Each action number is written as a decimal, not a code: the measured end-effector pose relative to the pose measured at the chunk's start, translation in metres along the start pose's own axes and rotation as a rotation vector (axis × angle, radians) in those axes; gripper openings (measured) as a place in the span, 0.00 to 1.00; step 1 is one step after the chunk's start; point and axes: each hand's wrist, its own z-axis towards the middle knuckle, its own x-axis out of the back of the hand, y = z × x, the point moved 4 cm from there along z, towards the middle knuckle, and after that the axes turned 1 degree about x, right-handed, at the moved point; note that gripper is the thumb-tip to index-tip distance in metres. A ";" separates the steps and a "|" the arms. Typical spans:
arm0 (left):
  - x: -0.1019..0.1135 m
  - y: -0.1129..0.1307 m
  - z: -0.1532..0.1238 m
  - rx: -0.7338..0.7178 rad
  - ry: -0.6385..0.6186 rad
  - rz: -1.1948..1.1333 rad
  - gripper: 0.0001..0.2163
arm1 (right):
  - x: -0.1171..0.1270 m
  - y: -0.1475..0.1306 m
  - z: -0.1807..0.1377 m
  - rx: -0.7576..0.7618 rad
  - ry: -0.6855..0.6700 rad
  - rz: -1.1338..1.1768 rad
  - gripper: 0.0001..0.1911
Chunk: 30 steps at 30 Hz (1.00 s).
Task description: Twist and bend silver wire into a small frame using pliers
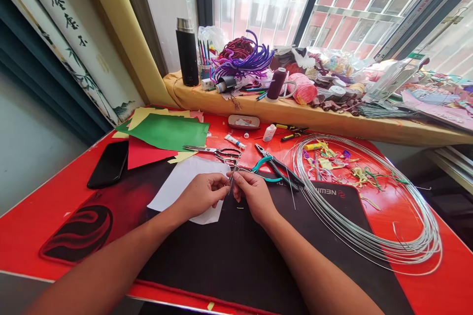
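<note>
- Gripping a thin, wire-like piece (231, 183) near the centre of the frame, with left hand (202, 192) and right hand (255, 198) both pinched closed.
- Held right at the fingertips, between the two hands, above the black mat (221, 266); too small to tell its exact shape.
- With white paper (175, 184) partly under the left hand.
- Just beyond the fingertips, with scissors (205, 149) near the upper centre, and black-handled pliers (278, 165) slightly right.
- Farther out, with a wire coil (428, 236) across the right side, and a black phone (109, 163) at left.
</note>
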 end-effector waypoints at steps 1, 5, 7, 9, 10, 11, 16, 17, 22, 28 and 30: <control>0.000 0.000 0.000 -0.010 0.018 0.042 0.10 | 0.000 0.000 0.000 0.007 -0.001 -0.009 0.20; 0.001 0.003 -0.002 -0.110 0.068 0.182 0.11 | -0.002 0.001 0.000 0.022 -0.011 -0.042 0.20; -0.001 0.005 -0.003 -0.168 0.061 0.215 0.10 | -0.003 0.001 -0.001 0.026 -0.021 -0.064 0.20; -0.002 0.004 -0.003 -0.161 0.036 0.197 0.11 | -0.003 0.001 -0.001 0.026 -0.023 -0.085 0.20; -0.002 0.003 -0.003 -0.139 0.023 0.175 0.11 | -0.003 0.001 -0.001 0.024 -0.021 -0.089 0.20; -0.002 0.002 -0.002 -0.115 0.010 0.150 0.11 | -0.003 0.001 -0.001 0.022 -0.019 -0.090 0.20; -0.003 0.002 -0.003 -0.093 -0.034 0.110 0.11 | -0.004 -0.001 -0.002 0.006 -0.021 -0.125 0.19; -0.003 0.002 -0.003 -0.100 -0.033 0.117 0.11 | -0.004 -0.001 -0.002 0.008 -0.024 -0.134 0.19; -0.004 0.001 -0.002 -0.044 -0.045 0.044 0.12 | -0.004 -0.004 -0.002 0.024 -0.036 -0.151 0.19; -0.009 -0.001 -0.001 0.057 -0.100 -0.109 0.14 | -0.003 -0.004 -0.002 -0.010 -0.035 -0.074 0.19; -0.006 0.001 -0.001 0.049 -0.106 -0.084 0.15 | -0.003 -0.003 -0.002 -0.019 -0.040 -0.059 0.19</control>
